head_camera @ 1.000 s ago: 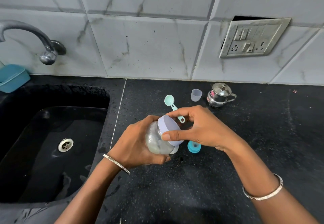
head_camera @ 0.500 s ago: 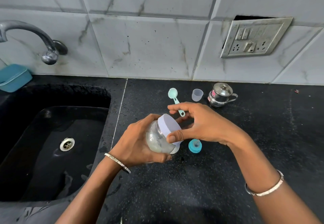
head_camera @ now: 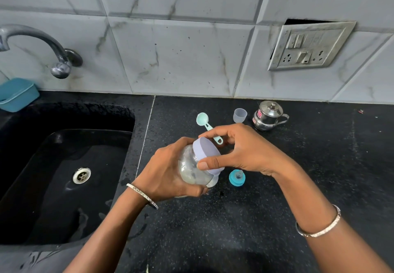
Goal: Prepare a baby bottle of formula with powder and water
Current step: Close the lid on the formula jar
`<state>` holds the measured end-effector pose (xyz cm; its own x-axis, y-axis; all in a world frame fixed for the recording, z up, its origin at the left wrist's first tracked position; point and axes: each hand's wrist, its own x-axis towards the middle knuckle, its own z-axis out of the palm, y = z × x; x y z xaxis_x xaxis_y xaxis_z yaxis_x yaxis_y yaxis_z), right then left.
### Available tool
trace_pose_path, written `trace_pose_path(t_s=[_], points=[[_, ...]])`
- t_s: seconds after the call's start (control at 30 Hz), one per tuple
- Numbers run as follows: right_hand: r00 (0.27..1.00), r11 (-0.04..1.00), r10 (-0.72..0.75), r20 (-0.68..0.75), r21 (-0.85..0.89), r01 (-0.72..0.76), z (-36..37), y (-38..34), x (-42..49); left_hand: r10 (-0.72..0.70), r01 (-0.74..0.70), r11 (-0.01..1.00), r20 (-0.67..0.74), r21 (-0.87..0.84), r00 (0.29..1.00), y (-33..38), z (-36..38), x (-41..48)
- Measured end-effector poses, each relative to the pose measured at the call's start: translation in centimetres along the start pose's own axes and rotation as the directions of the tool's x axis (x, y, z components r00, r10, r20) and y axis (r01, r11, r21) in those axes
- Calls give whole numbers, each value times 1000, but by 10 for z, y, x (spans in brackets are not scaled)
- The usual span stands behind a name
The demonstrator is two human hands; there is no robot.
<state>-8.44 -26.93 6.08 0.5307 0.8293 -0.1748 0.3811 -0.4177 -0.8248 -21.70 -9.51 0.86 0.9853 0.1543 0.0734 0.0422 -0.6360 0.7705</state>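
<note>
Your left hand (head_camera: 168,170) wraps its fingers round the body of the clear jar (head_camera: 189,168) and holds it tilted in the air just above the black counter (head_camera: 277,187), to the right of the sink (head_camera: 64,166). Your right hand (head_camera: 245,151) pinches the lavender lid (head_camera: 207,153) by its rim — thumb on the near edge, fingers curled over the far one. I take this for the lid-turning step on the powder jar; whether it is loosening or tightening, I cannot tell. Bring the jar upright before the lid comes free, or powder may spill. Brace with the left and turn from the right wrist — squeeze the rim, not the flat top. The teal scoop (head_camera: 205,123) lies just behind your hands.
</note>
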Motion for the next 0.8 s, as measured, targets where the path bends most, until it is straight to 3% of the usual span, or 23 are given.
trace_pose_path(t_s=[0.2,0.3,0.47,0.57,0.63,0.73,0.8], points=[[990,973,19,-139,-226,-51,12,1,3,8,-8,1000,-2,-7,1000,-1,1,0],[996,967,29,-86,-248,-50,2,1,0,18,-18,1000,0,-20,1000,-3,1,0],[986,975,-112,122,-179,132,-7,8,-6,67,-67,998,-1,11,998,-2,-2,2],[989,980,-144,27,-133,147,-3,11,-4,79,-79,996,-11,52,997,-2,-1,4],[994,986,-75,-74,-156,62,1,9,-2,90,-87,992,-27,93,996,-2,1,4],[976,957,-31,-215,-287,-33,11,9,1,108,-103,989,-44,109,993,-2,2,4],[974,940,-30,-222,-339,-49,12,11,2,109,-105,990,-42,97,993,-3,3,5]])
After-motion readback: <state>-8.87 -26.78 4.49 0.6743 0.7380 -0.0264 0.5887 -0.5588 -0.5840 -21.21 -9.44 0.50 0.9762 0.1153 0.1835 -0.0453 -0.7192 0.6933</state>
